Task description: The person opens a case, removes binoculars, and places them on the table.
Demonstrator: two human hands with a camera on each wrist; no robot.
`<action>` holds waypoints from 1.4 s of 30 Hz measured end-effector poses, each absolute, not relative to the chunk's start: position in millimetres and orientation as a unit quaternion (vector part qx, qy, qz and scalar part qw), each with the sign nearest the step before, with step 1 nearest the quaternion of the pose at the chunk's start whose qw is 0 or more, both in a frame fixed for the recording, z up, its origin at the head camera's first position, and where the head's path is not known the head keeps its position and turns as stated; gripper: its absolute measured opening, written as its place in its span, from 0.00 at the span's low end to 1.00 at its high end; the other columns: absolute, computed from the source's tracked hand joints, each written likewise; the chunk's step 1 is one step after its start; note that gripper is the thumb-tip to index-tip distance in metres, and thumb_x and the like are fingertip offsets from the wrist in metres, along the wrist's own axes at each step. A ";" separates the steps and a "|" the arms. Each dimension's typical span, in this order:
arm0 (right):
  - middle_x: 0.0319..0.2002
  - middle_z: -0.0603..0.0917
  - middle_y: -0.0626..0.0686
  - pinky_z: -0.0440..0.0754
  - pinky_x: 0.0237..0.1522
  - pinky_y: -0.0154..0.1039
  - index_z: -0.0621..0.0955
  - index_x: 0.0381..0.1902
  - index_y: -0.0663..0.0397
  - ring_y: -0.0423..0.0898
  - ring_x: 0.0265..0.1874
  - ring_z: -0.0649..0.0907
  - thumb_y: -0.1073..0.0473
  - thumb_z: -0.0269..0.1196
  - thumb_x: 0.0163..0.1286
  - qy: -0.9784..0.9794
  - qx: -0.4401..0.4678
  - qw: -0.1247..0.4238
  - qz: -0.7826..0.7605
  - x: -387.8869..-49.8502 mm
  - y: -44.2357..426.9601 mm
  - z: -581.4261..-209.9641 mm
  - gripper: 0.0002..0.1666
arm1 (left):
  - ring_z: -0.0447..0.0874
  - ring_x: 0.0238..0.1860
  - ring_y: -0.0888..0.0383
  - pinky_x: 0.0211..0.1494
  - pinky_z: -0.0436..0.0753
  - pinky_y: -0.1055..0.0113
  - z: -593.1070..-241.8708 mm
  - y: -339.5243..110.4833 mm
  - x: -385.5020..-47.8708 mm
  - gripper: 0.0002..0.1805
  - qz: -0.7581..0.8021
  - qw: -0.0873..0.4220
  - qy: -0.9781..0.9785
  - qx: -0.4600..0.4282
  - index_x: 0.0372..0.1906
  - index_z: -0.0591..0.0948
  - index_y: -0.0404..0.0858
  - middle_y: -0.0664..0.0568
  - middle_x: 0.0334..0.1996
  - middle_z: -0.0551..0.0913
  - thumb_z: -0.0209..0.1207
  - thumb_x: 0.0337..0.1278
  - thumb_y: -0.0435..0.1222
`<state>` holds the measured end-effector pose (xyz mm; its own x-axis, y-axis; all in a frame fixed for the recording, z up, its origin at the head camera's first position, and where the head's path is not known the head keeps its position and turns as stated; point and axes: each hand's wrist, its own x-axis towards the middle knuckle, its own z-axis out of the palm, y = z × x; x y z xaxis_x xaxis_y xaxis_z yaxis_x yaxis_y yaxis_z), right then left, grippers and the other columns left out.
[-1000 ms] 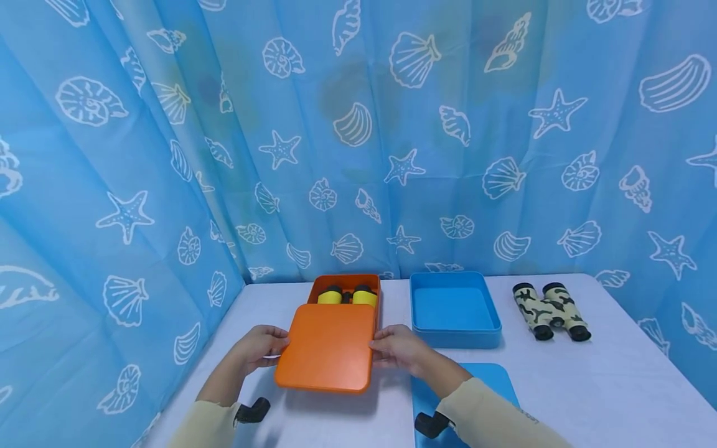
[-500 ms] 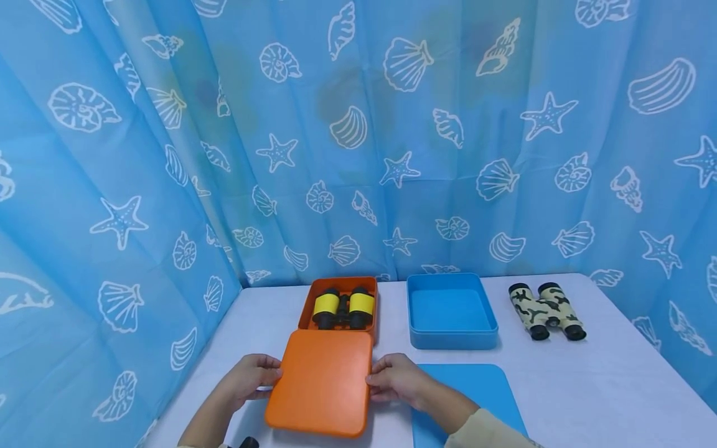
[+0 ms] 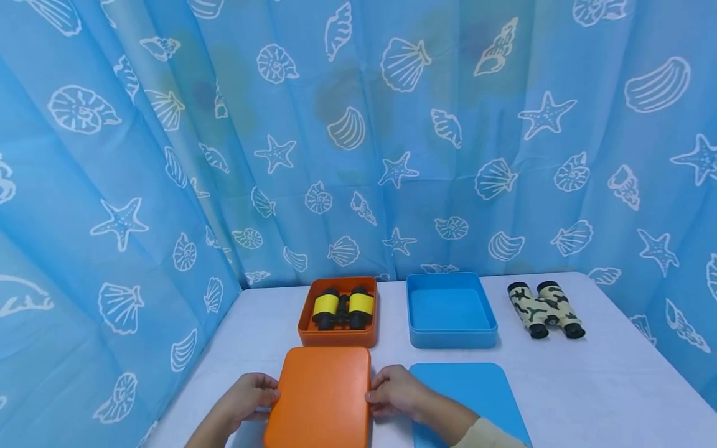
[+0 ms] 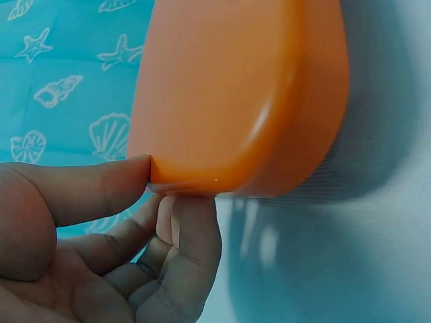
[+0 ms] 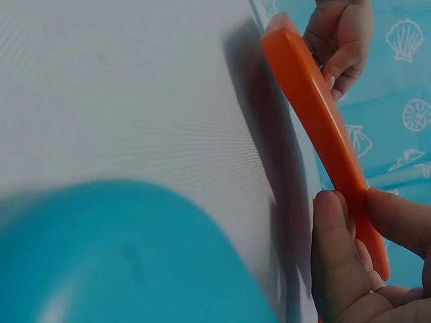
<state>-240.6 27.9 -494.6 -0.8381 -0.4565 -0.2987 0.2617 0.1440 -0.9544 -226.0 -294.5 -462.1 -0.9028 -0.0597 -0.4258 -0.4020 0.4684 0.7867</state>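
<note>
An orange lid (image 3: 322, 398) is held between both hands, just in front of the orange box (image 3: 338, 338). My left hand (image 3: 246, 398) pinches its left edge, thumb above and fingers below, as the left wrist view shows. At the opposite edge my right hand (image 3: 398, 393) pinches the lid between thumb and fingers. In the right wrist view the lid (image 5: 316, 108) hangs above the tabletop, a shadow beneath it. Black-and-yellow binoculars (image 3: 343, 308) lie inside the open orange box.
A blue box (image 3: 452, 339) stands uncovered right of the orange one. A flat blue lid (image 3: 470, 395) lies in front of it, close to my right forearm. Camouflage binoculars (image 3: 546, 309) rest farther right. A blue shell-patterned curtain (image 3: 358, 155) hangs behind the white table (image 3: 605, 386).
Both hands have drawn the orange lid toward me, off the orange box. The box and its binoculars, partly covered before, now show fully.
</note>
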 end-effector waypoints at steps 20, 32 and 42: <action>0.26 0.83 0.56 0.86 0.30 0.41 0.78 0.32 0.64 0.46 0.24 0.84 0.71 0.65 0.62 0.772 -0.074 0.267 -0.573 -237.9 16.3 -497.7 0.05 | 0.78 0.34 0.52 0.40 0.85 0.55 -473.4 -289.5 -223.4 0.07 0.437 0.167 0.872 -0.145 0.42 0.78 0.28 0.45 0.34 0.80 0.59 0.60 0.28; 0.25 0.82 0.57 0.85 0.28 0.38 0.77 0.31 0.62 0.46 0.22 0.84 0.69 0.66 0.62 0.807 -0.061 0.260 -0.526 -238.4 12.1 -495.6 0.07 | 0.77 0.33 0.52 0.37 0.83 0.59 -476.6 -282.5 -226.4 0.09 0.388 0.168 0.891 -0.164 0.41 0.79 0.30 0.46 0.32 0.79 0.63 0.59 0.31; 0.23 0.82 0.56 0.84 0.27 0.36 0.76 0.29 0.60 0.46 0.21 0.84 0.67 0.68 0.61 0.835 -0.061 0.242 -0.491 -235.8 9.7 -493.7 0.09 | 0.78 0.32 0.53 0.36 0.83 0.59 -479.8 -280.2 -228.9 0.09 0.363 0.173 0.901 -0.161 0.41 0.79 0.30 0.47 0.31 0.80 0.64 0.59 0.31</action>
